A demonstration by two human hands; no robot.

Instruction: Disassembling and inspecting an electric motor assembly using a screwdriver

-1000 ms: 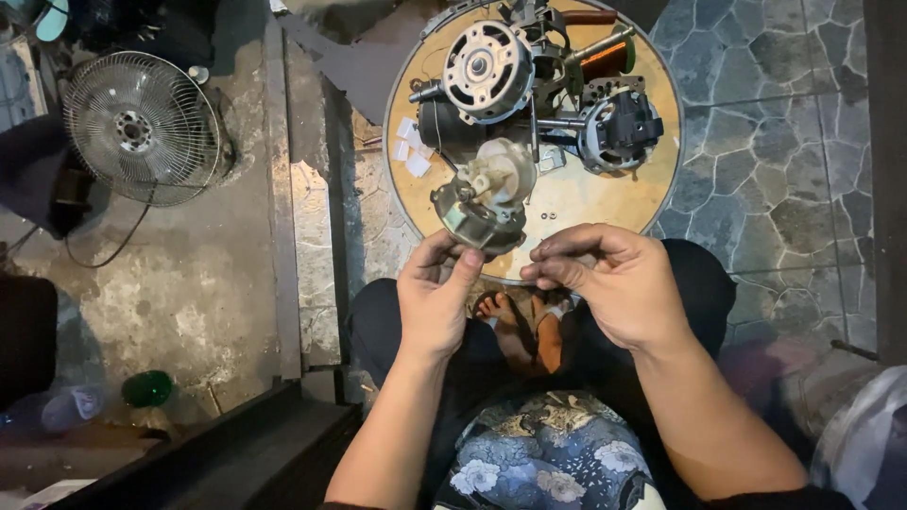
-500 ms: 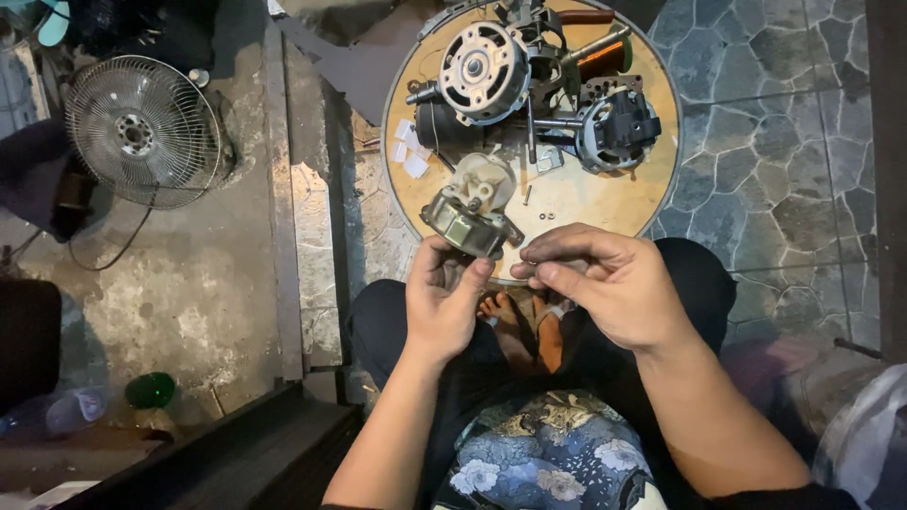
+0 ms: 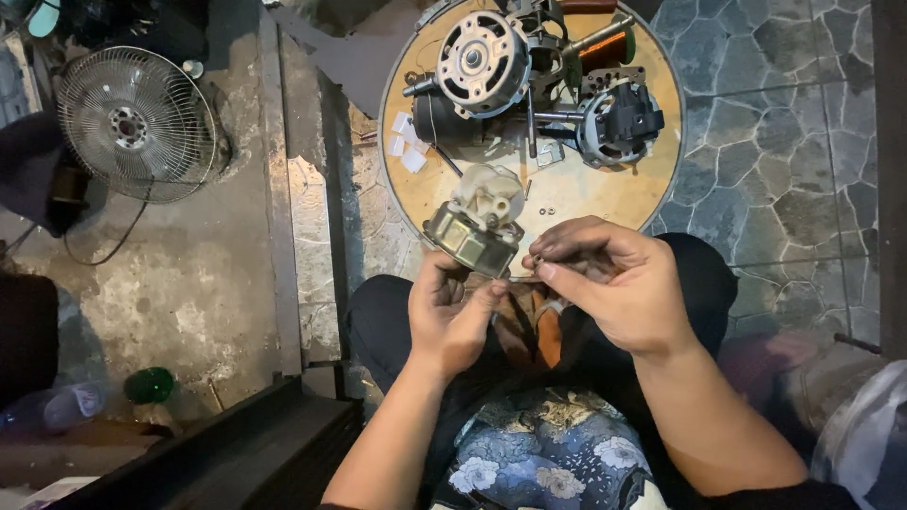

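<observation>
My left hand (image 3: 452,316) grips a small fan motor (image 3: 475,229) with a white plastic gear housing on top, held just above my lap at the near edge of a round wooden board (image 3: 605,189). My right hand (image 3: 609,279) is beside it on the right, fingers pinched together at the motor's lower right corner; what they pinch is too small to tell. On the board lie a silver motor end cover (image 3: 475,59), a black ring-shaped motor part (image 3: 619,121), a copper-wound coil (image 3: 605,49), a metal shaft and small white pieces (image 3: 406,146).
A fan head with a wire guard (image 3: 132,123) and a trailing cord lies on the concrete at the left. A green bottle (image 3: 148,385) lies near a dark step at the lower left. Stone paving is at the right. A plastic bag (image 3: 864,444) is at the lower right.
My left hand has lifted and turned the small motor so its metal body faces me. My right hand's fingers have moved up to the motor's right corner.
</observation>
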